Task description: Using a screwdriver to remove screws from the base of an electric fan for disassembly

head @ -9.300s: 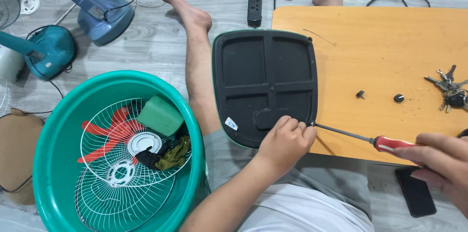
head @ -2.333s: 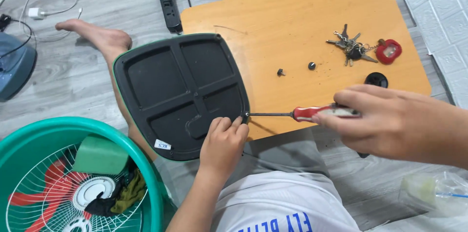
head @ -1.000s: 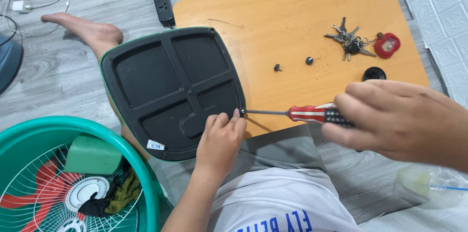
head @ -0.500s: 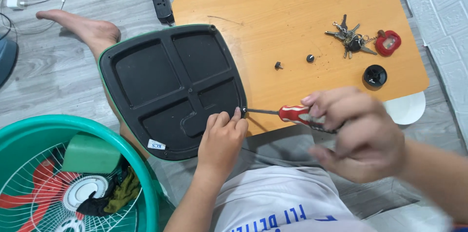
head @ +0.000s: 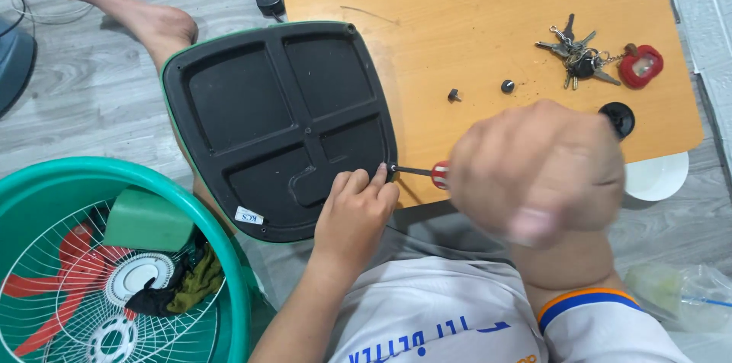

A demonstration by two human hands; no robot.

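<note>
Black fan base plate (head: 278,123) lies underside up, across the person's lap and the near edge of the orange tabletop (head: 473,4). Left hand (head: 354,214) presses on the plate's lower right corner, fingertips beside the screw hole. Right hand (head: 537,168), blurred, is clenched round the red-handled screwdriver (head: 427,173), tip at that corner. Two small screws (head: 454,94) and a key bunch (head: 576,58) sit on the tabletop. To do this well, judging from the pose: keep the shaft square to the screw, press inward while turning, and brace the plate firmly.
</note>
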